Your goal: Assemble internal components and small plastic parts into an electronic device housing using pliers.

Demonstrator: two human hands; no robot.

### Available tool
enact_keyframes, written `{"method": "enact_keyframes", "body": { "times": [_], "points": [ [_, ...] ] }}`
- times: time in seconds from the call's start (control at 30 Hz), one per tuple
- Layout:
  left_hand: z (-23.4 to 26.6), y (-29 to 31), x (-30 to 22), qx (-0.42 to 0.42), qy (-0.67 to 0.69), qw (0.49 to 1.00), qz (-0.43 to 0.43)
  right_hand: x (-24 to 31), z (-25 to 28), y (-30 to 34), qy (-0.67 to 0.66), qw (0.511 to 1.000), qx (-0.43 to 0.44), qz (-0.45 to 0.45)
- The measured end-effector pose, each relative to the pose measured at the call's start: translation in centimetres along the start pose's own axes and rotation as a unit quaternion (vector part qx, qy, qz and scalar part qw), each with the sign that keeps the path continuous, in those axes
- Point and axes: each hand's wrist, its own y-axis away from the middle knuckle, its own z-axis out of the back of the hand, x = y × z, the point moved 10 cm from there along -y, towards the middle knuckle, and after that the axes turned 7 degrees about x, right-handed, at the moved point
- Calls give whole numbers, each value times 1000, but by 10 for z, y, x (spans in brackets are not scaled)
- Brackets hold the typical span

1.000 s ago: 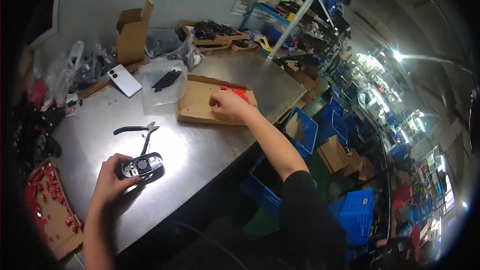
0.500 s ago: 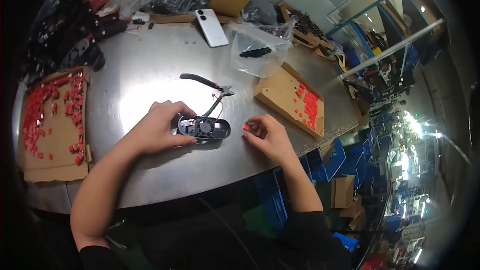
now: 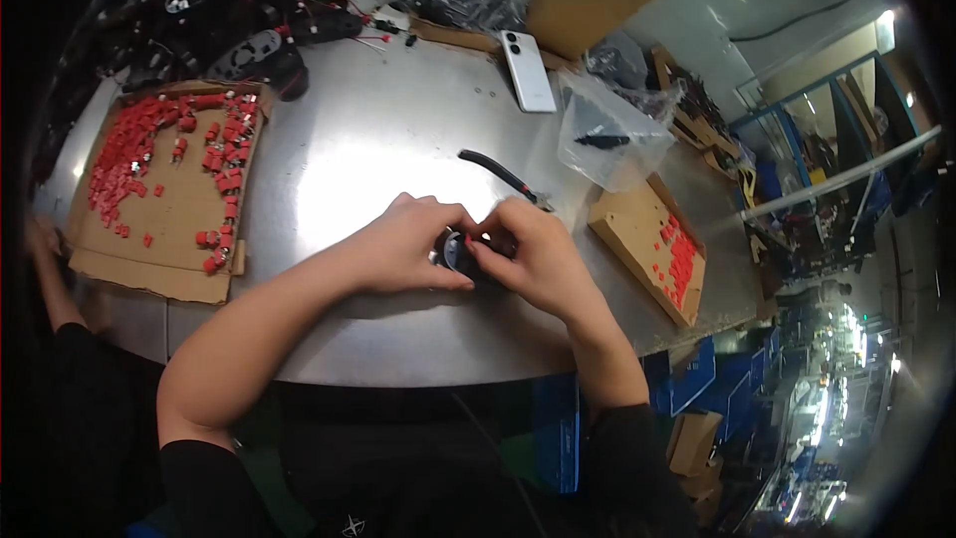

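Note:
My left hand [image 3: 408,244] grips the near-left end of a small dark plastic housing [image 3: 456,253], thumb on the near side and fingers on the far side. My right hand [image 3: 530,247] is closed over the housing's other end, its fingertips pinching a small red plastic part [image 3: 471,240] against it. Most of the housing, including the fan seen in it earlier, is hidden under the right hand. Just beyond my hands lie black-handled cutting pliers [image 3: 503,175], their jaws pointing right.
At left sits a cardboard tray [image 3: 189,284] of red parts; at right, a smaller cardboard box [image 3: 622,229] of them. Farther back are a white phone [image 3: 529,75], a clear plastic bag [image 3: 607,154] and piled black housings [image 3: 239,55]. Another person's hand [image 3: 42,239] is at the left edge.
My right hand has moved in to the housing with the red part. The whole view has shifted left, so the table's things appear farther right. Another person's arm has appeared at the left.

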Motion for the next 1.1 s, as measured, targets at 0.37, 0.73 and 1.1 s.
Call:
{"method": "enact_keyframes", "body": {
  "times": [0.37, 0.73, 1.1],
  "points": [
    [-2, 0, 0, 2, -15, 1000, -15, 12, -3, 17, 76, 996, -53, 19],
    [-4, -1, 3, 10, -16, 1000, -7, 14, -11, 16, 82, 997, 6, 1],
    [-1, 3, -2, 3, -30, 1000, -8, -80, 14, -11, 33, 996, 73, 35]
  ]
}}
